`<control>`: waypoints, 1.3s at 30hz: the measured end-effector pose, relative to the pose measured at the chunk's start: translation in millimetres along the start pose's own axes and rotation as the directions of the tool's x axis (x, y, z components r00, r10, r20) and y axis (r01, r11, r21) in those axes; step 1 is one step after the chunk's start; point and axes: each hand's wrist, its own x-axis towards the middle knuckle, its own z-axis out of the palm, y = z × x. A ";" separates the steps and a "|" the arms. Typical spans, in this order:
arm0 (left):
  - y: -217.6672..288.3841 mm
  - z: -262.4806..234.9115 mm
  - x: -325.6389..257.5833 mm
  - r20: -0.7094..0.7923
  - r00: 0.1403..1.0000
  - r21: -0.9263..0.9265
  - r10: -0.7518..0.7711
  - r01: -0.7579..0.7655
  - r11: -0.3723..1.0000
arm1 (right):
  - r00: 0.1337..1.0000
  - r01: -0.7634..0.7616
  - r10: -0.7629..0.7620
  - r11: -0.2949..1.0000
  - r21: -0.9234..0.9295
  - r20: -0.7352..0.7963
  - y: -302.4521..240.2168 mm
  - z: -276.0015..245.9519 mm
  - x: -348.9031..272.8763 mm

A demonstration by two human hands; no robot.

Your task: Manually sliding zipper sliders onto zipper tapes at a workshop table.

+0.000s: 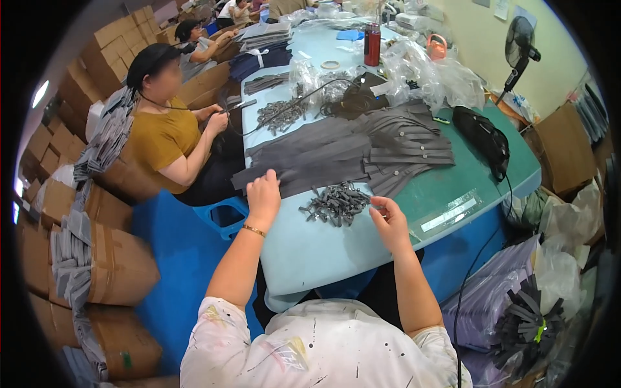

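Observation:
My left hand is raised over the near left end of a spread of long dark grey flat strips. Its fingers are curled in; anything between them is hidden. Just right of a heap of small dark grey pieces, my right hand is half curled, thumb and forefinger close together at the heap's edge. Whatever they pinch is too small to make out. At their right part the strips lie in overlapping rows with several small pale round spots.
A co-worker sits at the table's left side, hands over the edge. Another heap of small pieces, a red bottle, clear plastic bags and a black pouch lie farther off. Cardboard boxes stand left.

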 end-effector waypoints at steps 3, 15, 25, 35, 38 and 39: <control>-7.7 -18.6 10.8 -0.130 0.989 -0.248 -0.065 0.031 0.968 | 1.000 0.017 -0.017 1.000 -0.008 0.014 3.8 2.1 1.1; 88.8 -161.4 -46.3 0.198 0.952 -0.967 0.233 0.229 -0.113 | 0.763 0.638 -0.629 0.770 -0.016 0.147 -92.0 67.2 5.6; 59.8 -167.3 -33.1 0.341 0.934 -0.929 -0.104 0.318 -0.187 | 0.587 -0.179 -0.167 0.928 0.328 0.792 -82.6 64.0 -58.7; -6.5 -49.0 -12.1 0.227 0.807 -0.946 -0.546 0.317 0.075 | 0.527 -0.400 0.072 0.900 0.172 0.847 -32.4 23.2 -90.8; -14.4 -38.2 -19.7 0.227 0.875 -0.949 -0.428 0.298 0.106 | 0.576 -0.358 0.063 0.916 0.183 0.815 -22.0 24.4 -93.5; -6.9 -42.0 -18.9 0.234 0.876 -0.947 -0.421 0.303 0.105 | 0.647 -0.333 0.091 0.927 0.173 0.757 -19.3 23.6 -90.4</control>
